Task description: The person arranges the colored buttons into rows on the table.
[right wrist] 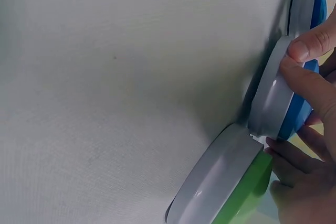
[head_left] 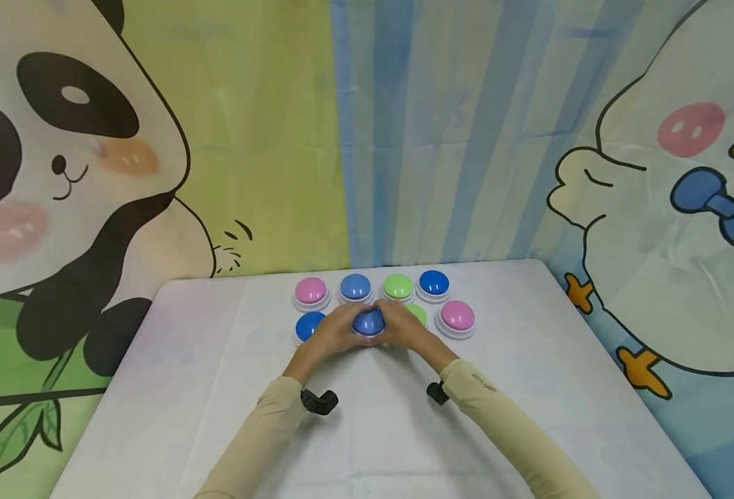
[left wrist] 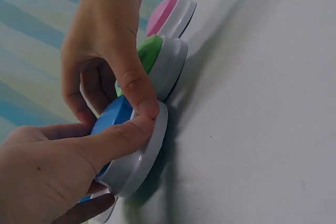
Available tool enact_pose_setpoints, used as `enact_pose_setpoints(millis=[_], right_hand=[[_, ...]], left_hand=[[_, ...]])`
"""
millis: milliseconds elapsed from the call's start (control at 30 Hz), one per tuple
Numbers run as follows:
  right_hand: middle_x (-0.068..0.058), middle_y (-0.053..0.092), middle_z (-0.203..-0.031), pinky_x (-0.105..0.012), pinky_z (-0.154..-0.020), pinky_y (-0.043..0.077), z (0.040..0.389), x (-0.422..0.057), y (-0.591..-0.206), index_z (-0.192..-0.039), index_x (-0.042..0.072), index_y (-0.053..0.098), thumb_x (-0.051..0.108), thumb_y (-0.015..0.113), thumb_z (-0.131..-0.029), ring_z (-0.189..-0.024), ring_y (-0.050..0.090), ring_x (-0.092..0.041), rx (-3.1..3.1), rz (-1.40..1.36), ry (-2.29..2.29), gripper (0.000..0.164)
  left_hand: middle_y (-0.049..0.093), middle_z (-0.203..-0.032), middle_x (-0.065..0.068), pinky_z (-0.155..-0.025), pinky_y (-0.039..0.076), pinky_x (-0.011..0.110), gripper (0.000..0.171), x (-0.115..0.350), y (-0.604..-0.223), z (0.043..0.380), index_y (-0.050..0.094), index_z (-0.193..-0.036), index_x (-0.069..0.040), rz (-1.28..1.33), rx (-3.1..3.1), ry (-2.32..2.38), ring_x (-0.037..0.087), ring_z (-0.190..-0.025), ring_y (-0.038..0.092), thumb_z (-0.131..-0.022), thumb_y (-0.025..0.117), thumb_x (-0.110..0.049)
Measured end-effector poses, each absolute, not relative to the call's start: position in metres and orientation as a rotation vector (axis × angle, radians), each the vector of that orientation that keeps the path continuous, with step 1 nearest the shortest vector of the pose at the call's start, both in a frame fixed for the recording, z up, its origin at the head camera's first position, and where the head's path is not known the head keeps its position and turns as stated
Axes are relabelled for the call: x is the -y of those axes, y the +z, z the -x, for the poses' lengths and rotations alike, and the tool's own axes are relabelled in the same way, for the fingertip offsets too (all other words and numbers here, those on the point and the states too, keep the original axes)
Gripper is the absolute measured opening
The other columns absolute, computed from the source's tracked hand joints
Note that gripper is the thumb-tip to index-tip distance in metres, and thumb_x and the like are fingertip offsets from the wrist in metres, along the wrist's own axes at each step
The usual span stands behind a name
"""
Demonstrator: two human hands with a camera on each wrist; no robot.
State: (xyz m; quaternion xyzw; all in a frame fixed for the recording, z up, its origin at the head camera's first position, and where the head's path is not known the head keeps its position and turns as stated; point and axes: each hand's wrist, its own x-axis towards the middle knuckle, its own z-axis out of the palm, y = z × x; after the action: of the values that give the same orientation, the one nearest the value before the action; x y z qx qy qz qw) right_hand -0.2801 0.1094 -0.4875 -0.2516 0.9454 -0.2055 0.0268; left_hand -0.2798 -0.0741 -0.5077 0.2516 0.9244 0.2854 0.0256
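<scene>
A blue push button (head_left: 369, 322) with a white round base sits mid front row, between both hands. My left hand (head_left: 337, 331) grips its left side and my right hand (head_left: 402, 326) its right side. In the left wrist view the thumb tips meet on the near side of the white base (left wrist: 134, 163), with fingers curled round behind. Whether the base touches the table cannot be told. Left of it, another blue button (head_left: 309, 324) is partly hidden by my left hand. On the right, a green button (right wrist: 244, 190) stands close to my right fingers, partly covered in the head view.
A pink button (head_left: 457, 316) ends the front row on the right. Behind stand a pink (head_left: 310, 291), a lighter blue (head_left: 355, 287), a green (head_left: 398, 286) and a dark blue button (head_left: 434, 283). The white table (head_left: 367, 443) meets a cartoon-printed curtain (head_left: 267, 173) at its far edge.
</scene>
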Motion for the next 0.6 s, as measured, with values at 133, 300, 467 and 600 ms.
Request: enact_pose_setpoints(millis=[133,300,467,600], right_hand=[[-0.011,0.052,-0.121,-0.038,-0.098,0.045,0.274,-0.111,-0.481,-0.124,0.008,0.045,0.03,0.081,-0.068,-0.113,0.052,-0.024,-2.902,0.798,-0.759,0.07],[-0.01,0.048,-0.119,-0.04,-0.096,0.047,0.264,-0.107,-0.473,-0.125,0.012,0.045,0.033,0.081,-0.067,-0.11,0.053,-0.023,-2.867,0.771,-0.876,0.071],[-0.009,0.047,-0.115,-0.039,-0.093,0.049,0.25,-0.101,-0.465,-0.125,0.012,0.045,0.031,0.08,-0.069,-0.105,0.053,-0.02,-2.848,0.825,-0.886,0.069],[-0.009,0.049,-0.115,-0.037,-0.092,0.049,0.243,-0.098,-0.462,-0.125,0.014,0.045,0.032,0.08,-0.069,-0.104,0.053,-0.019,-2.855,0.86,-0.89,0.069]], left_hand=[[0.047,-0.139,-0.001,-0.103,0.041,0.039,0.075,0.077,-0.501,0.277,0.042,-0.136,-0.025,-0.81,-2.874,0.935,0.019,-0.127,0.045,-0.072,0.075,-0.042],[0.051,-0.135,-0.001,-0.103,0.041,0.038,0.078,0.089,-0.492,0.27,0.045,-0.134,-0.021,-0.836,-2.874,1.025,0.019,-0.125,0.048,-0.067,0.078,-0.042],[0.053,-0.133,-0.001,-0.101,0.044,0.038,0.078,0.102,-0.487,0.256,0.048,-0.132,-0.022,-0.863,-2.902,1.032,0.018,-0.123,0.049,-0.065,0.079,-0.046],[0.054,-0.131,-0.001,-0.099,0.045,0.039,0.077,0.109,-0.482,0.247,0.048,-0.131,-0.023,-0.889,-2.932,1.004,0.018,-0.122,0.05,-0.064,0.078,-0.048]])
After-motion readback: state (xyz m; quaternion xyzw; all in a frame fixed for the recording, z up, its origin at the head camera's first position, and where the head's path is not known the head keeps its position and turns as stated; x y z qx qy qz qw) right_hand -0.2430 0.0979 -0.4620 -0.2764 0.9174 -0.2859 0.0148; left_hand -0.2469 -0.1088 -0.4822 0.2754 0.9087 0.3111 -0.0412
